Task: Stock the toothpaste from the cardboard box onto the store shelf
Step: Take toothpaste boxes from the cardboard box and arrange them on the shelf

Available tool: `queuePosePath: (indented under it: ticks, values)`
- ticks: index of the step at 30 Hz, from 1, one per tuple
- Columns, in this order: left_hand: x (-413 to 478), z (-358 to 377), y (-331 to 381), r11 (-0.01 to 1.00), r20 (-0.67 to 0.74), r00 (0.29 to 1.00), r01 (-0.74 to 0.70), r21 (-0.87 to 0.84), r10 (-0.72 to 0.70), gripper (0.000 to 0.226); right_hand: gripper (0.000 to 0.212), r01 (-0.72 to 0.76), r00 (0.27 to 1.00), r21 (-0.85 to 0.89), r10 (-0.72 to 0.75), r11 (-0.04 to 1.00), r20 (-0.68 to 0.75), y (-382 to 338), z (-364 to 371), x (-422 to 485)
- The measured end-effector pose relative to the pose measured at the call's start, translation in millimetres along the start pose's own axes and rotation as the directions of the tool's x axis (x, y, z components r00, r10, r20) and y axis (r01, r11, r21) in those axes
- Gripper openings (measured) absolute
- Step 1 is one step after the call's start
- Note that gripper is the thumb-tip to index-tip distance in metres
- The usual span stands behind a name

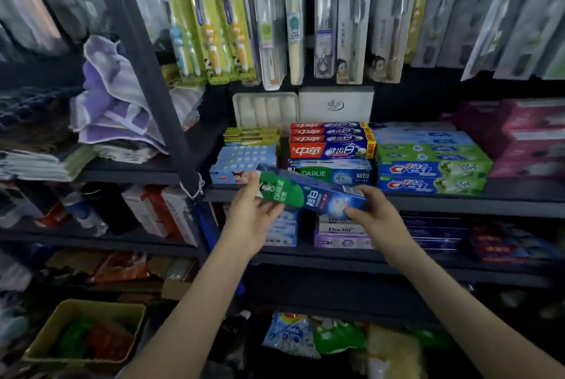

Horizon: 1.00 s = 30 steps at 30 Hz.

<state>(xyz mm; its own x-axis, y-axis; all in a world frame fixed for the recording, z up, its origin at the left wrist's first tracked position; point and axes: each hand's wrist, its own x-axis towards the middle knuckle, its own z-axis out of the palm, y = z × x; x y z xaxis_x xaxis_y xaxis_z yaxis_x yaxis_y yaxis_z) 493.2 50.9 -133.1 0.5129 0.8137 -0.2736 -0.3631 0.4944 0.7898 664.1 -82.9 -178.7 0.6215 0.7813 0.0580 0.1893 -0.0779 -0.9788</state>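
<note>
A green and blue Darlie toothpaste box (308, 195) is held tilted, just in front of the dark shelf edge (428, 199). My left hand (253, 210) grips its green left end, thumb on top. My right hand (374, 210) holds its blue right end from below and behind. Right behind it on the shelf lies another Darlie box (333, 175), under a stack of red and blue boxes (331, 141). The cardboard box (88, 332) stands on the floor at lower left, with green and orange items inside.
Crest boxes (431, 169) are stacked to the right, pale blue boxes (241, 164) to the left. Toothbrush packs (275, 27) hang above. A dark upright post (159, 88) stands left of the shelf. Below is another shelf with Doctor boxes (339, 230).
</note>
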Motion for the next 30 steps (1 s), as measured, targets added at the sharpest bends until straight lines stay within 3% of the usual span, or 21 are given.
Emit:
queuePosePath:
  ticks: [3, 6, 7, 8, 10, 13, 15, 18, 22, 25, 28, 30]
  values:
    - [12, 14, -9, 0.988, 0.062, 0.992, 0.12, -0.095, -0.114, 0.036, 0.049, 0.278, 0.947, -0.209, -0.304, 0.938, -0.104, -1, -6, -1]
    - [24, 29, -22, 0.967, 0.045, 0.986, 0.167, -0.191, -0.162, 0.029, 0.066, 0.566, 0.786, -0.485, -0.613, 0.667, 0.074, 3, -16, 3]
    - [29, 33, -28, 0.963, 0.013, 0.986, 0.164, -0.213, -0.165, 0.025, 0.067, 0.587, 0.79, -0.458, -0.595, 0.667, 0.146, 4, -18, 2]
    - [34, 35, -33, 0.964, 0.006, 0.988, 0.153, -0.216, -0.156, 0.023, 0.065, 0.556, 0.83, -0.374, -0.521, 0.742, 0.199, 3, -20, -2]
    - [43, 41, -41, 0.975, 0.061, 0.991, 0.127, -0.183, -0.117, 0.026, 0.063, 0.329, 0.918, -0.113, -0.289, 0.938, 0.271, -2, -23, -11]
    - [51, 53, -45, 0.986, 0.16, 0.985, 0.087, -0.14, -0.064, 0.026, 0.051, 0.04, 0.96, 0.116, -0.071, 0.992, 0.272, -7, -26, -15]
    - [54, 62, -44, 0.98, 0.211, 0.977, 0.077, -0.183, -0.038, 0.027, 0.034, 0.004, 0.986, 0.065, -0.015, 0.998, 0.163, -12, -26, -9]
    - [58, 67, -42, 0.984, 0.244, 0.97, 0.035, -0.176, 0.009, 0.028, 0.031, 0.019, 0.993, -0.064, -0.011, 0.998, 0.114, -18, -30, 6]
    - [70, 52, -37, 0.983, 0.17, 0.972, -0.173, 0.064, 0.16, 0.04, 0.046, 0.074, 0.995, -0.308, -0.049, 0.949, 0.088, -31, -44, 32]
    - [75, 37, -25, 0.931, 0.218, 0.954, -0.258, 0.258, 0.204, 0.037, 0.045, 0.137, 0.99, -0.42, -0.109, 0.897, 0.09, -38, -47, 50]
    - [72, 34, -11, 0.814, 0.223, 0.943, -0.326, 0.481, 0.246, 0.028, 0.048, 0.19, 0.98, -0.606, -0.181, 0.772, 0.076, -41, -45, 67]
    - [75, 33, -3, 0.636, 0.2, 0.931, -0.355, 0.685, 0.304, 0.043, 0.048, 0.186, 0.975, -0.737, -0.215, 0.65, 0.057, -46, -42, 80]
